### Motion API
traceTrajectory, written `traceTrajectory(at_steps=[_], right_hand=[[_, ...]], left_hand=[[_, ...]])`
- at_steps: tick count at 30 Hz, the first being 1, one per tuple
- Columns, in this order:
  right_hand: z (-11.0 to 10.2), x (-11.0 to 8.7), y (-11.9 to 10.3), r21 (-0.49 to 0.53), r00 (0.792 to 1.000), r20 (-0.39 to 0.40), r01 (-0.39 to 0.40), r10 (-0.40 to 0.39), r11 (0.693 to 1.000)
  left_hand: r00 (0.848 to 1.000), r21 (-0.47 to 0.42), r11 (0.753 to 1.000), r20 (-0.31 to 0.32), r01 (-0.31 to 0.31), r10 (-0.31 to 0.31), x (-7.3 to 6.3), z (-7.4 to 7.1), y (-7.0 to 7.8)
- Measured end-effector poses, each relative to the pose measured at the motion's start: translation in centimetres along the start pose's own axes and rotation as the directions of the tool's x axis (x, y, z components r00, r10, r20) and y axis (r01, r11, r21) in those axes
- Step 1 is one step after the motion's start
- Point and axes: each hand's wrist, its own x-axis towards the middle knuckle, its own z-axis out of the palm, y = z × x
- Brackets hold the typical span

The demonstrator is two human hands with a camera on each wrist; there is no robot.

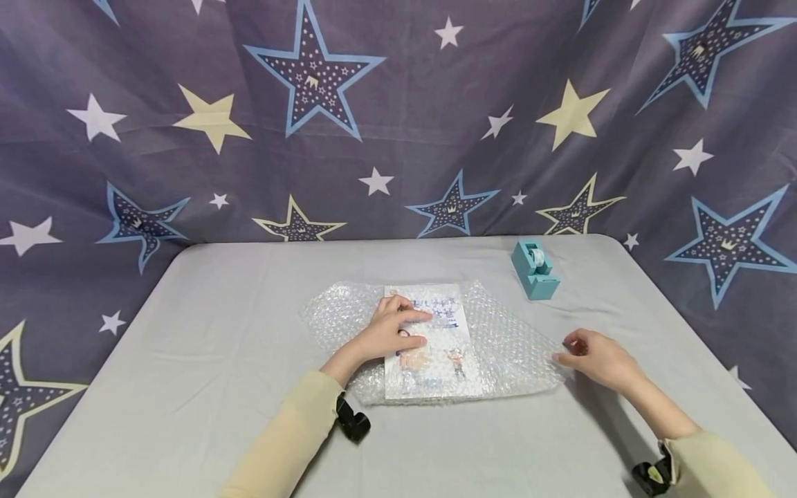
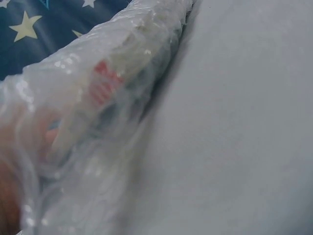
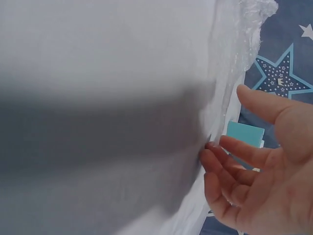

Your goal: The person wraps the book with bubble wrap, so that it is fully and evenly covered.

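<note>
A book (image 1: 436, 370) with a white illustrated cover lies at the middle of the table under clear bubble wrap (image 1: 510, 353), which spreads out past both its sides. My left hand (image 1: 386, 330) rests on the cover's left part, fingers and thumb spread apart. Through the plastic in the left wrist view, red print (image 2: 105, 82) shows along the book's edge. By the wrap's right-hand tip is my right hand (image 1: 600, 360). Its thumb and loosely bent fingers stand apart in the right wrist view, with nothing pinched between them; whether they touch the wrap is unclear.
A teal tape dispenser (image 1: 537, 273) holding a roll of clear tape stands toward the back right of the table. The table (image 1: 187, 387) has a light grey cover. Behind it hangs a dark curtain (image 1: 398, 152) printed with stars.
</note>
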Motion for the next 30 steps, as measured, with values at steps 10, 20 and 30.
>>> traceTrajectory(at_steps=[10,20,30], right_hand=[[-0.2,0.0,-0.2,0.024,0.996,0.052,-0.071,0.070,0.997],[0.1,0.0,-0.2,0.050,0.994,0.058,-0.096,0.093,0.994],[0.2,0.4,-1.4,0.046,0.999,-0.039,-0.034,0.035,0.998]], left_hand=[[1.000,-0.005,1.000,0.002,-0.006,0.006,0.0,-0.1,0.0],[1.000,0.000,1.000,0.005,-0.009,0.009,0.0,0.0,0.0],[1.000,-0.001,1.000,0.009,-0.001,0.001,-0.1,0.0,-0.1]])
